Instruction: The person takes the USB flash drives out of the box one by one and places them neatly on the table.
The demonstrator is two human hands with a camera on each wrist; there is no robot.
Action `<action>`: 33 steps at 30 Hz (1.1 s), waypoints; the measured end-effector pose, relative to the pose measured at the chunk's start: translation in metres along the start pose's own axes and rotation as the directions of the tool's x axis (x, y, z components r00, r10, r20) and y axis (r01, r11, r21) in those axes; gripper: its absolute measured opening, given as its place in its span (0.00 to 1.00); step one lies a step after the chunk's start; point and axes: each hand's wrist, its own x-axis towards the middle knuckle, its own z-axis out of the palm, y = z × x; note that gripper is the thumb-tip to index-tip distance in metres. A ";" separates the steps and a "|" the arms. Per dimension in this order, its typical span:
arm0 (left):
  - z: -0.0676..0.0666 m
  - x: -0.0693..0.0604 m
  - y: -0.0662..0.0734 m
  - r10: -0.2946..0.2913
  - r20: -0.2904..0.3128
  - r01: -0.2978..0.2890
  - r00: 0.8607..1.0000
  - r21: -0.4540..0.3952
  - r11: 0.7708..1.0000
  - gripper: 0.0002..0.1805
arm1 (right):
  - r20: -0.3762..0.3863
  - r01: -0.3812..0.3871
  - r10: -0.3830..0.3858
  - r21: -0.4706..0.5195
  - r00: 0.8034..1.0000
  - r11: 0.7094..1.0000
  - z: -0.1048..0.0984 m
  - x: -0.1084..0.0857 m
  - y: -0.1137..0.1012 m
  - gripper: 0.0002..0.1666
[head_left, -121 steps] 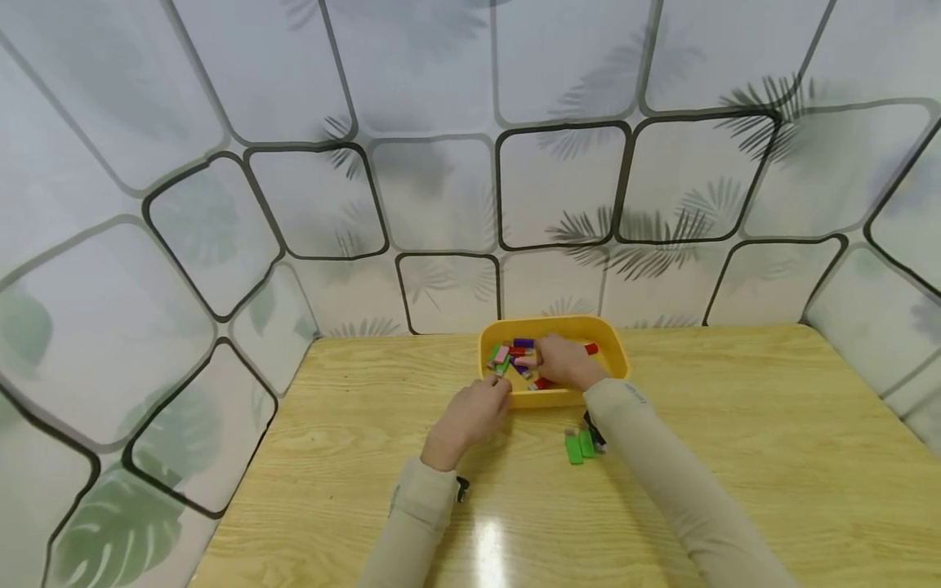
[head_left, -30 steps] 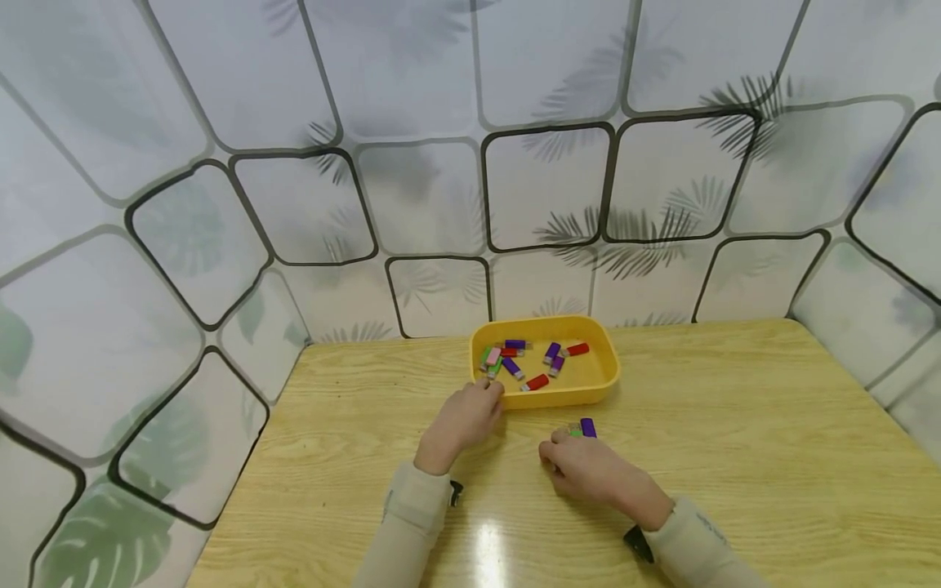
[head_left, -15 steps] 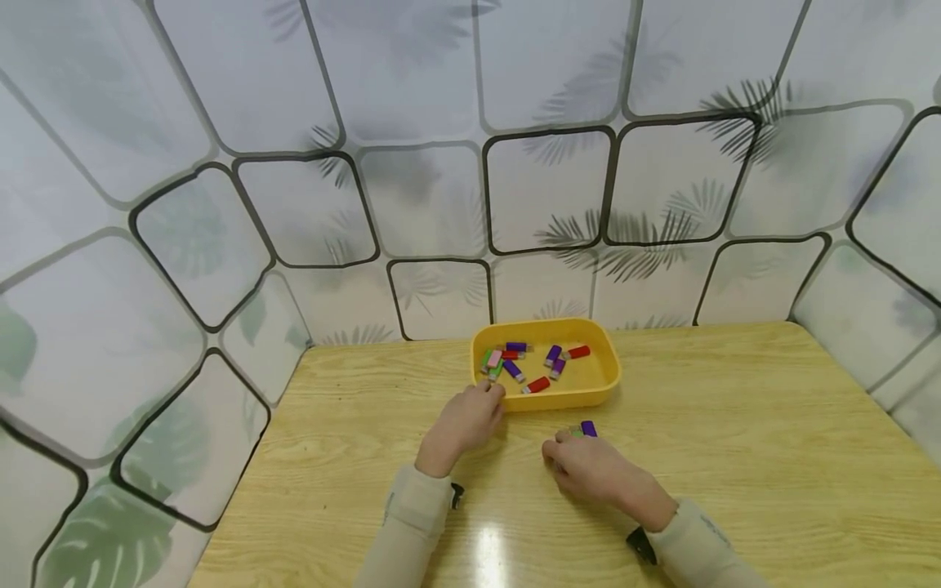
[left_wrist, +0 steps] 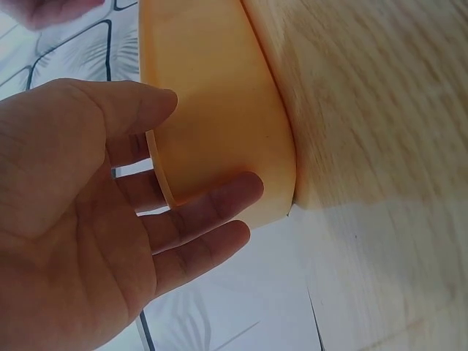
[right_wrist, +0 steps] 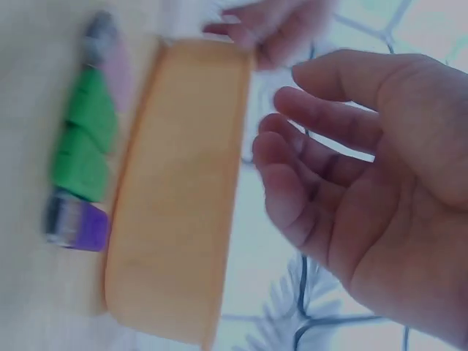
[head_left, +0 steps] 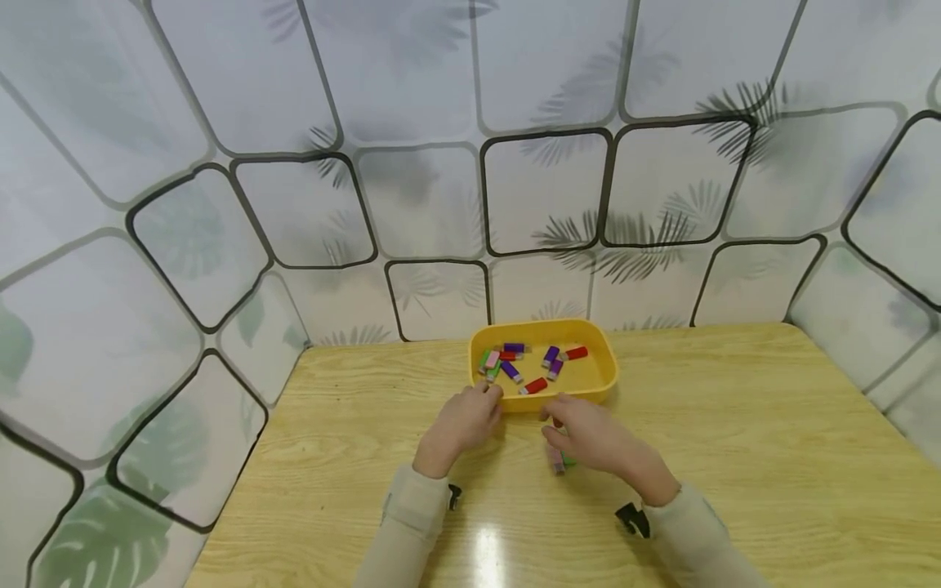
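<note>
A yellow tray (head_left: 591, 377) stands near the back of the table with several USB sticks in it, among them a red USB stick (head_left: 534, 385). My left hand (head_left: 463, 418) grips the tray's front left corner, thumb against the outer wall and some fingers over the rim. My right hand (head_left: 595, 437) hovers in front of the tray, fingers loosely bent and nothing between them in the right wrist view. Below it a pink USB stick (head_left: 555, 459), two green USB sticks (right_wrist: 91, 110) and a purple USB stick (right_wrist: 91, 227) lie in a row on the table.
The wooden table (head_left: 353, 425) stretches to both sides of the tray. Close behind the tray rises a patterned curtain-like backdrop (head_left: 434, 204), which also bounds the left and right. A bright reflection lies on the table between the forearms.
Over four seconds, my right hand went from inside the tray to the row on the table, where pink and purple sticks joined the green ones. Now it has lifted off, towards the tray.
</note>
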 end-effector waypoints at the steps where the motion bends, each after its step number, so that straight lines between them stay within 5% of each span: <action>1: 0.000 0.000 0.000 -0.001 0.002 0.001 1.000 -0.005 1.000 0.09 | -0.042 -0.006 0.007 0.021 0.999 1.000 -0.003 0.003 0.003 0.06; 7: 0.006 -0.002 -0.001 -0.005 0.015 0.005 1.000 -0.022 1.000 0.10 | -0.183 -0.068 0.097 0.162 0.978 0.985 -0.004 0.012 0.026 0.04; 13: 0.014 -0.003 -0.001 -0.024 0.039 0.025 0.999 -0.016 1.000 0.11 | -0.166 -0.105 0.136 0.186 0.977 0.977 0.000 0.010 0.038 0.05; 26: 0.016 0.001 -0.001 0.002 -0.009 -0.002 1.000 0.020 1.000 0.09 | -0.191 -0.102 0.138 0.188 0.972 0.977 -0.002 0.018 0.042 0.04; 33: 0.019 0.003 0.001 -0.002 0.011 0.002 1.000 0.023 1.000 0.12 | -0.126 -0.144 0.151 0.064 0.980 0.988 -0.013 0.037 0.041 0.07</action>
